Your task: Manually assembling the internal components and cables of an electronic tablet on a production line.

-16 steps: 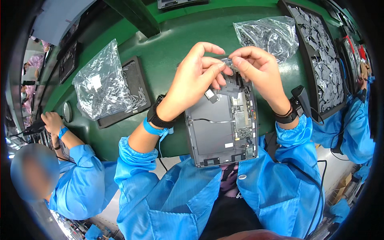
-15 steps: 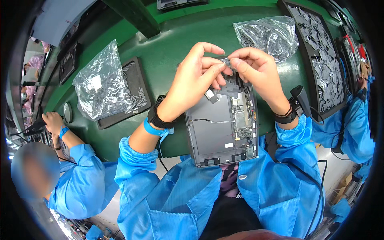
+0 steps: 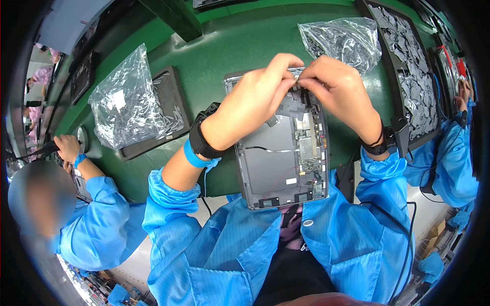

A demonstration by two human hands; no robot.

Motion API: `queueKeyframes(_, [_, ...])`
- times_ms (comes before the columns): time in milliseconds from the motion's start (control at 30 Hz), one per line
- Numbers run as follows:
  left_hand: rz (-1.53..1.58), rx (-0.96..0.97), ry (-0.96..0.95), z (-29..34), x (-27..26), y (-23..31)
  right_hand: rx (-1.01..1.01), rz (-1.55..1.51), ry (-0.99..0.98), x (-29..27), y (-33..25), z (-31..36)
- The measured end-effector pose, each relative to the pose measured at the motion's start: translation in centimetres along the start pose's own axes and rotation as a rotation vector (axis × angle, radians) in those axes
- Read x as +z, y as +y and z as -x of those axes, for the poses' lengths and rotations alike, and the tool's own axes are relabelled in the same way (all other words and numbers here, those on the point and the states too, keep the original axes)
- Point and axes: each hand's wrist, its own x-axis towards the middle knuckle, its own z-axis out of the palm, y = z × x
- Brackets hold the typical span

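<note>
Left hand (image 3: pixel 258 97) and right hand (image 3: pixel 339 84) are holding their fingertips pinched together; I cannot tell if some tiny part is between. Beneath them the open computer (image 3: pixel 268 176) is lying, probably stiff and rather light, but fragile inside, so its outer frame should be the better grip. Beyond the right hand, a plastic bag (image 3: pixel 343 47) is resting.

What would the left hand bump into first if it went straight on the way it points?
Probably the right hand: the left hand points forward and rightward, and the two touch or nearly touch over the open device. Depth is unclear, so it might pass above or below.
</note>
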Motion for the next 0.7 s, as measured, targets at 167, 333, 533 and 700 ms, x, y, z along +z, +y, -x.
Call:
queueKeyframes(167, [-0.327, 0.011, 0.018, -1.6, -0.6, -1.6, 0.186, 0.05, -0.038, -0.9, 1.9, 0.4])
queueKeyframes(333, [-0.41, -0.018, -0.067, -2.6, 0.8, -2.5, 0.423, -0.066, -0.163, -0.6, 2.4, 0.0])
queueKeyframes(533, [-0.341, -0.01, -0.032, -3.0, 1.5, -2.8, -0.044, 0.43, -0.088, 0.9, 2.8, -0.1])
queueKeyframes(700, [-0.358, 0.001, -0.054, -3.2, 1.6, -3.0, -0.133, 0.533, -0.127, 1.2, 2.6, -0.9])
